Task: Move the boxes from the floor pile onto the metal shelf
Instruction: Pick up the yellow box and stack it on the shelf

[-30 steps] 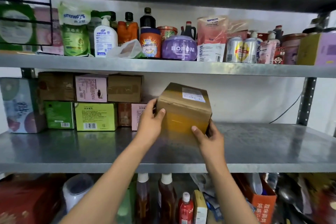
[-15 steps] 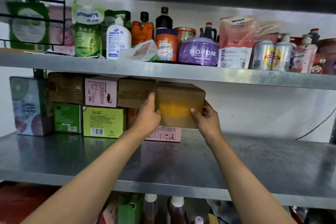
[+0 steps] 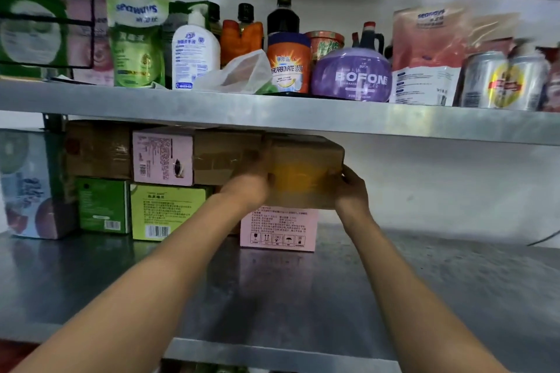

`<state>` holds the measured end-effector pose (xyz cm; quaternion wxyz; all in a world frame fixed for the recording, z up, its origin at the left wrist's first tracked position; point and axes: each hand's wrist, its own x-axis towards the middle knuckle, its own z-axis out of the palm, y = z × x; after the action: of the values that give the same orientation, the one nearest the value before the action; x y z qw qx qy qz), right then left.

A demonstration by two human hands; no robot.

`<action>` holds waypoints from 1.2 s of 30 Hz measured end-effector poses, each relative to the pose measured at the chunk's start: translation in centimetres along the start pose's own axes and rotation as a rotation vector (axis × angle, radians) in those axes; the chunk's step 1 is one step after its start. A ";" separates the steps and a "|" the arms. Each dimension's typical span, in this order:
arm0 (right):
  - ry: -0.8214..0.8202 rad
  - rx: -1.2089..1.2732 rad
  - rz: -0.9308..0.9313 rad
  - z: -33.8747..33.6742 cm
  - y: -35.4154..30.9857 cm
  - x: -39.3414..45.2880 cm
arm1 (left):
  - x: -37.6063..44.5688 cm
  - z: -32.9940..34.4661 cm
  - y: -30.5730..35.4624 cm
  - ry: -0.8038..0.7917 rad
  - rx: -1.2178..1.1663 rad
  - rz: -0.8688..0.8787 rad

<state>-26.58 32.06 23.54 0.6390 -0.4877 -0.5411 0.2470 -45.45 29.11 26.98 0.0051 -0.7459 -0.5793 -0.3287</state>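
Deep on the grey metal shelf (image 3: 394, 281), the brown cardboard box (image 3: 306, 171) sits atop a pink carton (image 3: 278, 228), clasped widthwise between left hand (image 3: 250, 189) and right hand (image 3: 351, 188), dead ahead.

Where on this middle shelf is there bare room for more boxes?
The middle shelf is bare right of the pink box, out to the wall, and along its front edge. Its left back is crowded with stacked boxes. Both hands hold the brown box on top of the pink one.
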 end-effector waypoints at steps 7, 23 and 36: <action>-0.008 -0.052 -0.058 2.0 2.2 4.1 | 3.8 1.2 -2.1 0.231 0.515 0.140; 0.058 -0.211 -0.148 4.2 4.4 7.6 | 7.9 2.9 -4.7 0.192 0.850 0.249; -0.181 -0.735 -0.089 0.6 1.5 3.1 | 1.1 3.5 -2.2 0.057 0.688 0.323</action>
<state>-25.88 35.47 23.59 0.3812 -0.6367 -0.6684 0.0507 -45.55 32.15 23.96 0.3232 -0.7728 -0.5304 -0.1304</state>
